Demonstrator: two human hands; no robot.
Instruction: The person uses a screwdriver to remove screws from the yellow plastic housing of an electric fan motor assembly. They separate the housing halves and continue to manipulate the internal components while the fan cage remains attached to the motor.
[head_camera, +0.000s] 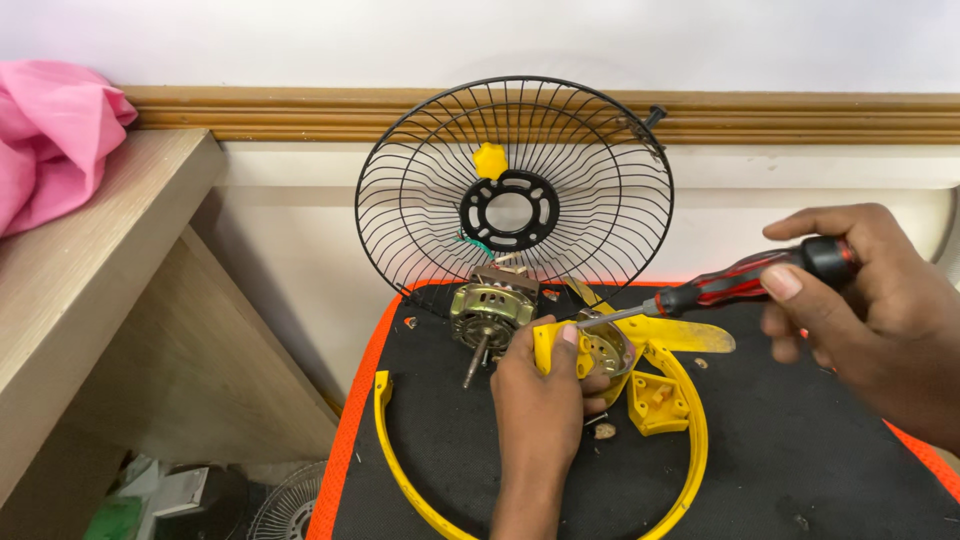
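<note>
My left hand grips a small yellow fan part with a round metal plate over the black mat. My right hand holds a red and black screwdriver whose tip rests on that metal plate. Just left of the held part lies a brass-coloured fan motor with its shaft pointing down toward me. A yellow ring curves around my left hand on the mat, and a yellow bracket piece lies beside it. A black wire fan guard leans upright against the wall behind, with a yellow knob on it.
The work surface is a black mat with an orange edge. A wooden shelf stands at left with pink cloth on top. Another fan grille and clutter lie on the floor below. A small screw lies on the mat.
</note>
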